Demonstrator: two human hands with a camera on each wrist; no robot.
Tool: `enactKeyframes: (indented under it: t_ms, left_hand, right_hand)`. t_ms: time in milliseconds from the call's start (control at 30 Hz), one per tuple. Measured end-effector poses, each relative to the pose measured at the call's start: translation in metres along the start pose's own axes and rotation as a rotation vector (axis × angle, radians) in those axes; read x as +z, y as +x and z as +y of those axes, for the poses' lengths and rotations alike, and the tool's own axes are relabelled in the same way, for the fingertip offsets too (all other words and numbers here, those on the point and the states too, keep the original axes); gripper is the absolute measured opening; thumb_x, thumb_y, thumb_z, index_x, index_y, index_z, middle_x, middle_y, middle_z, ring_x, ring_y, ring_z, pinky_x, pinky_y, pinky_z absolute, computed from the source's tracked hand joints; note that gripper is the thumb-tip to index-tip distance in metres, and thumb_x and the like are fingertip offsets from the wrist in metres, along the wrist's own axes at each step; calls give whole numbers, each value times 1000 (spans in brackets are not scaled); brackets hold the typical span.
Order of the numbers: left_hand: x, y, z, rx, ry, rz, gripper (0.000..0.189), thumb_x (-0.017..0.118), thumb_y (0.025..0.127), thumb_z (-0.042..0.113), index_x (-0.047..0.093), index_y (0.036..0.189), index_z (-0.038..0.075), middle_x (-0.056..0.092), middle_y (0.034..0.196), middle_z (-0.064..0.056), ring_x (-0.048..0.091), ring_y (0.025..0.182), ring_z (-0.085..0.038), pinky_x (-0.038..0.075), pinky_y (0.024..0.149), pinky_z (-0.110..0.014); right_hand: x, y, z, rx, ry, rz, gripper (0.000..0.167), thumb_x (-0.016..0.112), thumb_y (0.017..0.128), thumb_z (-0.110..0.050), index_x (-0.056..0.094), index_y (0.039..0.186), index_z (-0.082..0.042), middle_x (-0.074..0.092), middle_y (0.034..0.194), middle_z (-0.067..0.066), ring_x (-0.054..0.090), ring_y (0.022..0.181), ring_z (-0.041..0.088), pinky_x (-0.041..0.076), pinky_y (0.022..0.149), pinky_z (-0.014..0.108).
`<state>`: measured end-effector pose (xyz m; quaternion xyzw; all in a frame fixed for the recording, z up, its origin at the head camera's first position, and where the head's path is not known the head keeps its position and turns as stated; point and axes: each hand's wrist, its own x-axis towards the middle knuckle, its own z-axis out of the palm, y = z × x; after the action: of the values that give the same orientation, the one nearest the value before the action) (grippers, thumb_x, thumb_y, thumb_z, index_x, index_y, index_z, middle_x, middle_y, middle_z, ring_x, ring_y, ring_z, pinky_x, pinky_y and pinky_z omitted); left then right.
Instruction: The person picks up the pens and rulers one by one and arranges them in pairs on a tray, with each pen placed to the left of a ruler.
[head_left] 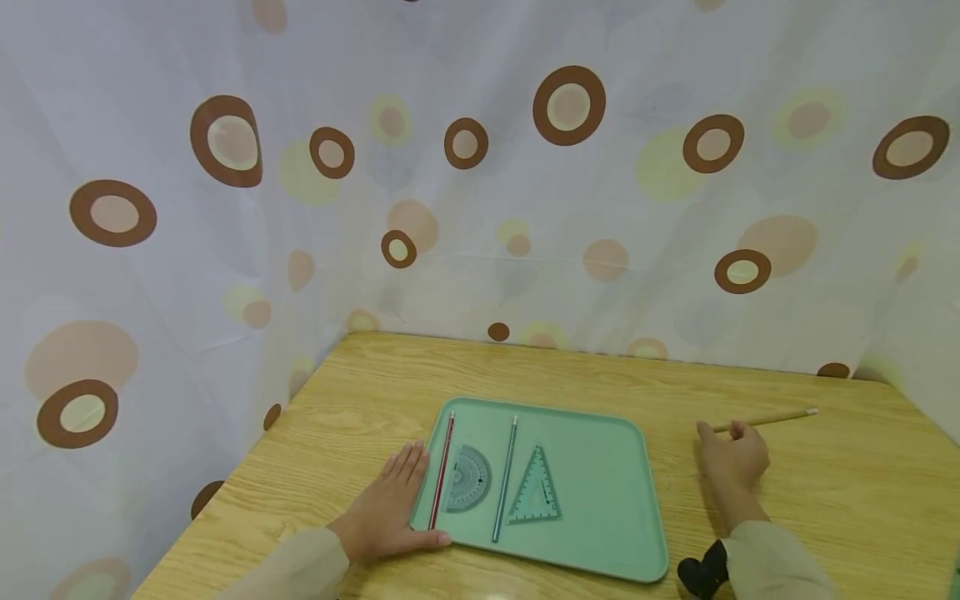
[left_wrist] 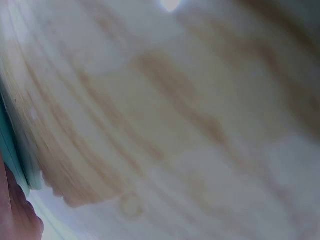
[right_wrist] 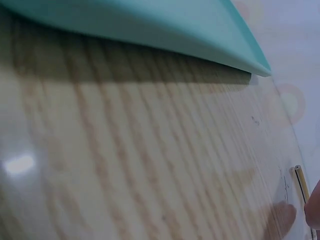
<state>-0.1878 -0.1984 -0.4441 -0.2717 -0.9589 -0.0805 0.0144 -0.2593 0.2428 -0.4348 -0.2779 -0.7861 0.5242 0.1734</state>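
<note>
We are seeing the person's right grip [head_left: 733, 460] pinching a slim yellow wooden pencil with a white tip [head_left: 780, 417] toward the end opposite that tip, probably so that most of the shaft is showing and easy to steer. The pencil is sitting between 2 and 3 o'clock from the pale green rectangular tray [head_left: 603, 500], its white tip pointing outward; we are not able to tell whether it is touching the light wood-grain desk [head_left: 390, 383]. The left grip [head_left: 388, 510] is resting at the tray's rim, straight fingers lying close together at 9 o'clock and thumb spreading apart at 8, presumably steadying the tray. Inside, going from 9 o'clock toward 3, we are finding 4 things lying flat: a shiny red pencil [head_left: 442, 467], a clear grey plastic protractor [head_left: 469, 478], a blue-green pencil [head_left: 506, 479] and a clear plastic triangular set square [head_left: 537, 483], seemingly spaced so that none is covering another.
</note>
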Motion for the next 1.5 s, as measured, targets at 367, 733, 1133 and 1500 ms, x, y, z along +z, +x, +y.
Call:
enactKeyframes:
  t_ms: [367,733,1133,1500]
  left_hand:
    - [0,1,0,-5,-20,0,107,48,79,71,20,143,-10,16,151,-29,16,141,-41,20,114,-50]
    - [-2,0,1,-4,-23,3,107,48,79,71,21,143,-10,17,150,-29,17,140,-41,21,114,-51]
    - [2,1,0,-22,-34,-18,108,48,79,71,18,144,-9,14,152,-27,14,142,-38,18,115,-49]
    - [1,1,-1,-12,-29,-22,107,46,80,72,18,144,-9,14,152,-28,14,142,-39,20,115,-49]
  right_hand:
    - [2,7,-1,52,-70,53,70,53,90,-28,26,141,10,23,142,35,20,131,49,23,108,57]
    - [5,17,2,47,-168,92,66,50,88,-26,31,134,18,26,136,39,20,127,51,20,105,55]
    - [8,26,4,56,-286,61,62,49,89,-22,31,132,20,26,134,40,21,123,51,22,101,55]
    - [4,32,6,22,-344,57,59,50,89,-20,35,125,24,28,130,42,22,121,52,22,99,56]
